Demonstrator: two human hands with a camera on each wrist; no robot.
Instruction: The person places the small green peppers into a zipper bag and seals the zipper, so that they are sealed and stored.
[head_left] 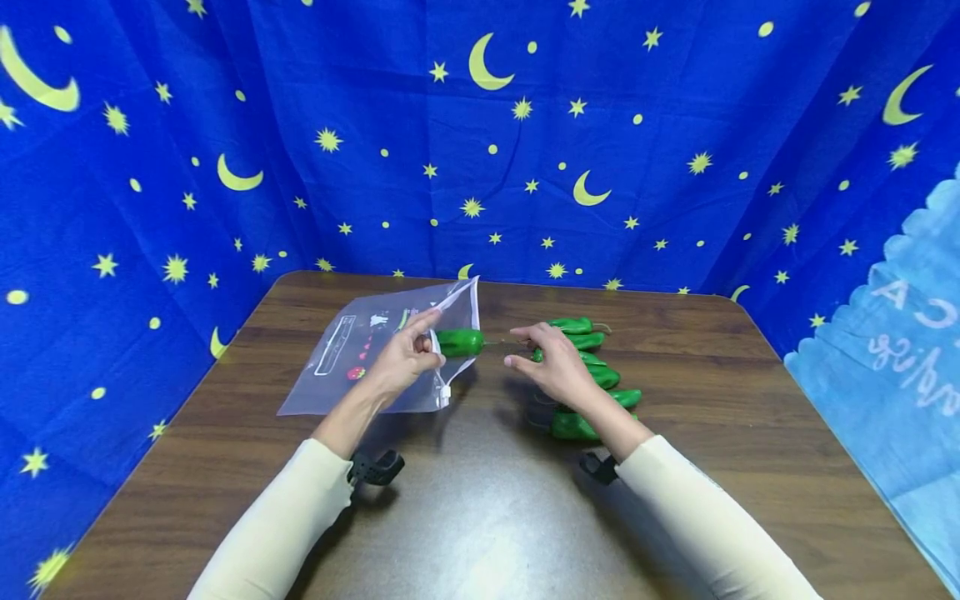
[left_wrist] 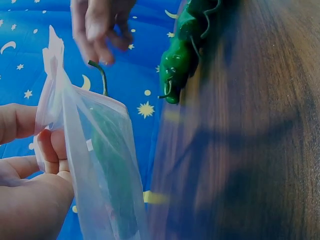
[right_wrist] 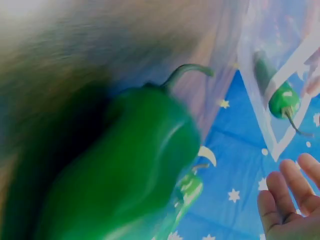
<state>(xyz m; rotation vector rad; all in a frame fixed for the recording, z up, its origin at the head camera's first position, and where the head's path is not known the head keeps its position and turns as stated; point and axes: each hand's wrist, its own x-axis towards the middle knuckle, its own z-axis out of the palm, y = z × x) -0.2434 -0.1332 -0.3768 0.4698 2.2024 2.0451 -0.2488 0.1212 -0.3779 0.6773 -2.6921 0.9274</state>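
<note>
A clear zip bag [head_left: 322,385] with printed pictures lies on the left of the table, its mouth facing right. With bent fingers, my left hand [head_left: 397,362] pinches the bag's edge and keeps the mouth apart. One green pepper [head_left: 461,342] sits in that mouth; in the left wrist view its body is inside and its stem [left_wrist: 102,77] sticks out. My right hand [head_left: 558,367] hovers just right of the stem, thumb and fingers spread around nothing. Beneath and beside it lies a row of several green peppers [head_left: 576,427], partly hidden by the hand.
The brown wooden table [head_left: 480,492] carries all of this. A white slider [head_left: 446,391] sits at the near end of the bag's zip. Blue cloth [head_left: 420,167] with moons and stars hangs behind the table and on the left; lighter blue cloth [head_left: 885,350] hangs at the right.
</note>
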